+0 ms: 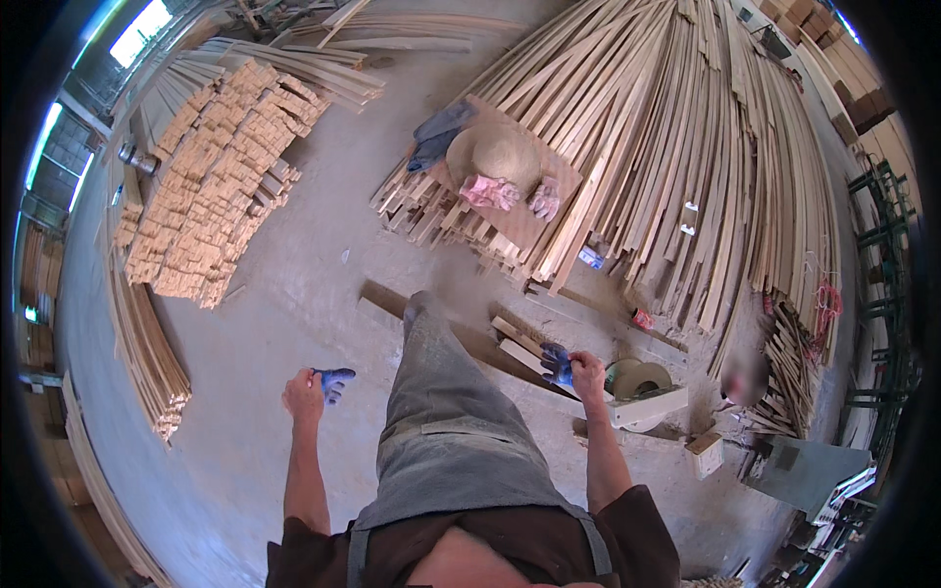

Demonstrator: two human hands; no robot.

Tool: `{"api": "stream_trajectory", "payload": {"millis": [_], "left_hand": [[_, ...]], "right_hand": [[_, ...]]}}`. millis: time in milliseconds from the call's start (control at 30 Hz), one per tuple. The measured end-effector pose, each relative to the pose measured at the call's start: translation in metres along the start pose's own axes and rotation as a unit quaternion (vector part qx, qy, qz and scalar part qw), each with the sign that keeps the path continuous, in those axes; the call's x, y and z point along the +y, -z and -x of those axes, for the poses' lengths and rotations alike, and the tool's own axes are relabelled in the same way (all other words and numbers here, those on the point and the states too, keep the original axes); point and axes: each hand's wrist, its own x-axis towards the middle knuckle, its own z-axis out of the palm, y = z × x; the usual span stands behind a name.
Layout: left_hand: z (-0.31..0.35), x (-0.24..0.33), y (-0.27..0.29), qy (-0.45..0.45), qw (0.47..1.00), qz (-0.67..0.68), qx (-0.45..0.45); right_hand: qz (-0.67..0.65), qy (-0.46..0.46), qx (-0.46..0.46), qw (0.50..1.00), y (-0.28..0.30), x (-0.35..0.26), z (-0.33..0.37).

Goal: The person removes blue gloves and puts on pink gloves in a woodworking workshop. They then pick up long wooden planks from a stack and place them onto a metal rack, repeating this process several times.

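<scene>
My left hand (pixel 302 396) is closed on a blue work glove (pixel 335 383), out to the left of my apron (pixel 446 441). On the other side, my right hand (pixel 588 376) grips a second blue work glove (pixel 556 363), whose fingers hang toward the middle. Both arms are held apart, and neither glove is worn. Below the right hand, seen past it, are a roll of tape (pixel 642 379) and a pale beam (pixel 649 406).
A stack of short timber (pixel 211 186) stands at left. Long wooden strips (pixel 676 127) fan out ahead, with a board (pixel 524 230) on them bearing a straw hat (pixel 500 147), pink gloves (pixel 489 192) and dark cloth (pixel 438 137). Low planks (pixel 470 338) lie across the floor before my legs.
</scene>
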Motion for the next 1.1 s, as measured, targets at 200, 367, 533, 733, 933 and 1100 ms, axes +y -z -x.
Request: {"api": "stream_trajectory", "payload": {"millis": [200, 367, 533, 733, 933, 1100], "left_hand": [[-0.191, 0.096, -0.068, -0.02, 0.997, 0.049, -0.057], [-0.361, 0.192, -0.169, -0.04, 0.98, 0.1, -0.167], [-0.478, 0.323, -0.236, 0.005, 0.935, 0.269, -0.233], [-0.601, 0.508, -0.245, 0.156, 0.793, 0.492, -0.325], [-0.672, 0.631, -0.304, 0.217, 0.633, 0.657, -0.347], [-0.668, 0.664, -0.389, 0.28, 0.532, 0.685, -0.411]], "right_hand": [[-0.024, -0.047, 0.034, 0.998, -0.07, 0.008, -0.082], [-0.024, -0.112, 0.03, 0.993, -0.131, -0.015, -0.196], [-0.106, -0.211, 0.066, 0.969, -0.166, -0.049, -0.332], [-0.416, -0.326, 0.164, 0.833, -0.199, -0.125, -0.556], [-0.587, -0.348, 0.234, 0.693, -0.251, -0.14, -0.705], [-0.652, -0.378, 0.192, 0.629, -0.338, -0.148, -0.746]]}}
